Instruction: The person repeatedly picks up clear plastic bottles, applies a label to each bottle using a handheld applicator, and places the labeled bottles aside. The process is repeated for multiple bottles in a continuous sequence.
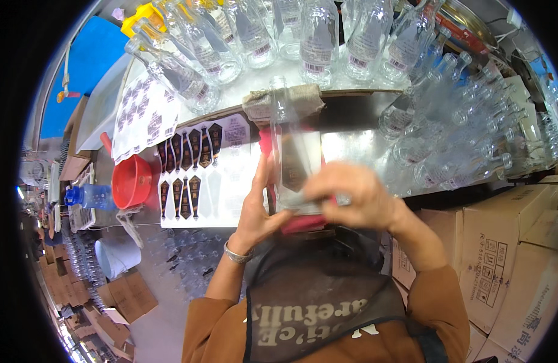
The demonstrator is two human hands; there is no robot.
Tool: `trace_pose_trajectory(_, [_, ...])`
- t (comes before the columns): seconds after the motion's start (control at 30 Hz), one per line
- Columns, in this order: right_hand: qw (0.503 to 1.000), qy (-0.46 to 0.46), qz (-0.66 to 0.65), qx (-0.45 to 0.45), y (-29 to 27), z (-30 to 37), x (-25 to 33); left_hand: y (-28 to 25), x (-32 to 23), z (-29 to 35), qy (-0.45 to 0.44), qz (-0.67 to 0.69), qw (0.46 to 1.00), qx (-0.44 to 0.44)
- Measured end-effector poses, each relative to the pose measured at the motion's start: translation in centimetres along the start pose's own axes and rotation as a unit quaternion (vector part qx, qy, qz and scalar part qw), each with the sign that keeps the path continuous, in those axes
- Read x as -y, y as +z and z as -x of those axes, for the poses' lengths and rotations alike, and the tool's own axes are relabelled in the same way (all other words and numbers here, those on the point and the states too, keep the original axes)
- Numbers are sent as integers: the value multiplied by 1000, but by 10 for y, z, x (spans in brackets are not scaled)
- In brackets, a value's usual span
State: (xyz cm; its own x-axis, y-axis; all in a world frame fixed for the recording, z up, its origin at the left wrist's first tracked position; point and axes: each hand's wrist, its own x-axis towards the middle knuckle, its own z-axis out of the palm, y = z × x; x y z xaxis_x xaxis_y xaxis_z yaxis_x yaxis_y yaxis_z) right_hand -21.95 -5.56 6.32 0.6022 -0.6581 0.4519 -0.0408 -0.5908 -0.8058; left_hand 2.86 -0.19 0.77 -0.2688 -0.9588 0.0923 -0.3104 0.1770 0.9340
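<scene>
A clear glass bottle point(283, 130) lies before me, its neck resting on a rolled beige cloth point(254, 107) and its base toward me. A dark tie-shaped label point(293, 172) shows on its body. My left hand point(254, 209) grips the bottle's left side near the base, thumb at the bottom. Over the lower right of the bottle is my right hand point(357, 193), fingers bent and smeared by motion; whether it holds anything cannot be made out. Pink-red material point(303, 224) shows under the base. Left of the bottle lies a sheet of dark tie-shaped stickers point(215, 196), partly used.
Several labelled glass bottles point(318, 48) stand along the far side, with many more bottles point(466, 127) at the right. Another sticker sheet point(147, 115), a red basin point(132, 181) and a blue-capped plastic bottle point(91, 197) are at the left. Cardboard boxes point(493, 242) stack at the right.
</scene>
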Motion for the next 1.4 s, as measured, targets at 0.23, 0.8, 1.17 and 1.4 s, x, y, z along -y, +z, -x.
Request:
trace_pose_trajectory(0.23, [999,12,-38,28,3,17,-6,0,3,-2,8,10,1000,4])
trace_pose_trajectory(0.8, [950,-25,312,-14,-20,-109,-15,6,-8,-4,32,-10,999,-19])
trace_pose_trajectory(1.17, [994,32,77,77,-13,-40,28,-9,-11,-7,15,91,996,-8])
trace_pose_trajectory(1.4, [915,284,-268,-103,-18,-17,-23,-13,-26,-88,-165,184,964,-101])
